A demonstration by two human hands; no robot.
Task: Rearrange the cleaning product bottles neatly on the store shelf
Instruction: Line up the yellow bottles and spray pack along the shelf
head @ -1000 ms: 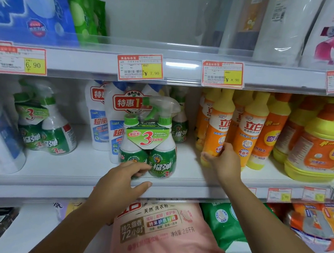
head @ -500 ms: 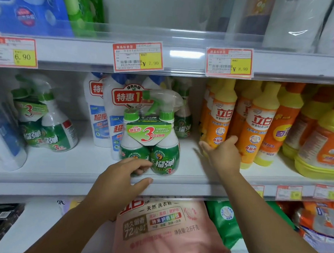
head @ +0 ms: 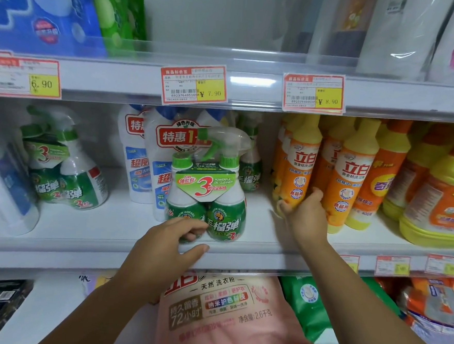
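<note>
White store shelf (head: 109, 230): left hand (head: 166, 248) half-curled around green twin-pack (head: 208, 197), right hand (head: 307, 215) clasping orange bottle (head: 299, 174).

White metal store shelving fills the whole view, three tiers deep. The upper shelf edge (head: 253, 87) has a clear plastic strip along it with a bright glare spot from overhead lighting, plus red-and-yellow price tags (head: 194, 85) reading 6.90, 7.90 and 8.90. The middle shelf board (head: 87, 229) is plain white and a bit shadowed toward the back panel (head: 205, 11), which is also white. Smaller price tags (head: 392, 265) sit on the lower rail at the right. Light is even, soft, indoor.
</note>
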